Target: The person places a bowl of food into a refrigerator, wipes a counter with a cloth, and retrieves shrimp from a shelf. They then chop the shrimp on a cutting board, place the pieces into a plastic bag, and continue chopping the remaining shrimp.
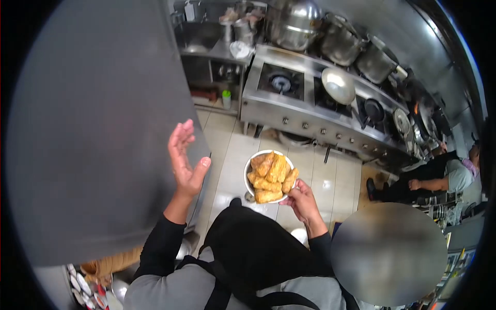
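Note:
My right hand [304,200] grips the rim of a white bowl [246,174] at its lower right side, with the thumb near the top edge. Golden-brown fried rolls [268,173] are heaped in the bowl, several of them rising above the rim. The bowl is held in front of my body, over the tiled floor. My left hand [185,160] is raised to the left of the bowl, apart from it, fingers and thumb spread with nothing in them. It is close to the edge of a large grey panel [103,129].
Ahead stands a steel stove [294,111] with a wok [338,85], a black frying pan [373,109] and large pots [341,41]. A sink [199,36] is at the back left. Another person [429,178] stands at the right. A blurred round patch covers the lower right.

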Tool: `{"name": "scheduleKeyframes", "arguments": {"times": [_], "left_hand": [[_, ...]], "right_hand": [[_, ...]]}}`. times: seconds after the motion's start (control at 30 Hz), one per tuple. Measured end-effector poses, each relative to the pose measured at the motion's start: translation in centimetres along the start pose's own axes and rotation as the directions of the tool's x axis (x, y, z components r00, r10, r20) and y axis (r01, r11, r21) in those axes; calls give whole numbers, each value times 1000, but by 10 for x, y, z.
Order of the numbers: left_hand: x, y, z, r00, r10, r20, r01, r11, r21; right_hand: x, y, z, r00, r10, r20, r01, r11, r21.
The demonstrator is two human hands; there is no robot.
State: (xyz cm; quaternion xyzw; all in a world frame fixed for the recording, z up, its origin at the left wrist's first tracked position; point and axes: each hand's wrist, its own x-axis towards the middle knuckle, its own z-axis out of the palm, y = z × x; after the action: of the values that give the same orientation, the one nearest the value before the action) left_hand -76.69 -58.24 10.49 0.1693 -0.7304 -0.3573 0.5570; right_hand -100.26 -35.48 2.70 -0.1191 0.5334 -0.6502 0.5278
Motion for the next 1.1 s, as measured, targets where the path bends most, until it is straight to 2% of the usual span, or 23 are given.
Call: {"name": "scheduleKeyframes", "arguments": {"times": [0.07, 0.13, 0.17, 0.2, 0.27, 0.33, 0.37, 0.4, 0.47, 0.53, 0.6, 0.63, 0.67, 0.73, 0.8, 0.83, 0.87, 0.93, 0.97, 1.0, 1.03, 1.07, 1.1], "left_hand": [[50, -5, 14, 998, 59, 9, -59, 996, 62], [108, -18, 29, 975, 201, -92, -172, 951, 255], [129, -26, 33, 966, 229, -121, -182, 932, 313], [149, -34, 37, 968, 221, -123, -170, 928, 330], [182, -47, 48, 926, 266, -269, -130, 891, 434], [193, -56, 58, 900, 279, -335, -30, 807, 590], [197, -65, 64, 874, 321, -366, -47, 803, 594], [200, -68, 67, 835, 239, -496, 22, 885, 464], [202, -73, 71, 838, 170, -518, 41, 928, 371], [210, -67, 83, 779, 183, -600, 120, 895, 429], [217, -63, 90, 748, 210, -630, 124, 888, 443], [217, -57, 100, 733, 244, -635, 106, 881, 461], [220, -52, 114, 649, 249, -719, 130, 895, 427], [197, -40, 127, 616, 213, -758, 142, 917, 374], [174, -11, 143, 565, 238, -790, 172, 903, 394], [160, 7, 155, 503, 231, -833, 194, 909, 369], [139, 22, 163, 495, 276, -824, 168, 900, 402], [127, 67, 204, 323, 203, -924, 240, 927, 287], [125, 86, 222, 204, 212, -956, 243, 935, 259], [116, 80, 211, 95, 192, -977, 263, 942, 211], [77, 99, 220, 239, 215, -947, 250, 929, 274], [49, 117, 220, 464, 219, -858, 160, 932, 324], [47, 119, 228, 163, 448, -879, 313, 822, 477]], "right_hand": [[30, -17, -13, 1000, 5, 11, -5, 1000, 1], [71, -36, -18, 999, 15, 42, -16, 1000, 11], [91, -45, -20, 998, 30, 56, -31, 1000, 2], [112, -53, -20, 996, 48, 69, -48, 999, 1], [157, -76, -20, 994, 6, 107, -3, 1000, -30], [199, -100, -18, 992, 32, 121, -26, 998, -57], [229, -106, -26, 984, 51, 171, -38, 996, -78], [258, -110, -33, 971, 66, 232, -45, 995, -94], [305, -135, -30, 951, 137, 279, -97, 984, -151], [353, -156, -34, 895, 213, 392, -133, 966, -222], [397, -182, -28, 835, 288, 468, -105, 920, -378], [415, -196, -27, 789, 311, 530, -92, 912, -399], [435, -207, -23, 735, 346, 583, -85, 900, -427], [470, -225, -19, 711, 431, 555, -112, 849, -516], [491, -226, -8, 634, 501, 589, -118, 815, -567], [498, -233, -5, 617, 528, 583, -121, 796, -593], [505, -235, -4, 572, 546, 613, -104, 789, -606], [512, -237, 3, 486, 588, 647, -114, 777, -619], [505, -243, 11, 499, 600, 626, -109, 760, -641], [513, -213, 22, 463, 623, 630, -125, 750, -650], [511, -214, 25, 453, 650, 610, -121, 723, -681], [511, -210, 34, 446, 669, 594, -113, 701, -704], [511, -200, 37, 410, 681, 607, -102, 695, -712]]}}
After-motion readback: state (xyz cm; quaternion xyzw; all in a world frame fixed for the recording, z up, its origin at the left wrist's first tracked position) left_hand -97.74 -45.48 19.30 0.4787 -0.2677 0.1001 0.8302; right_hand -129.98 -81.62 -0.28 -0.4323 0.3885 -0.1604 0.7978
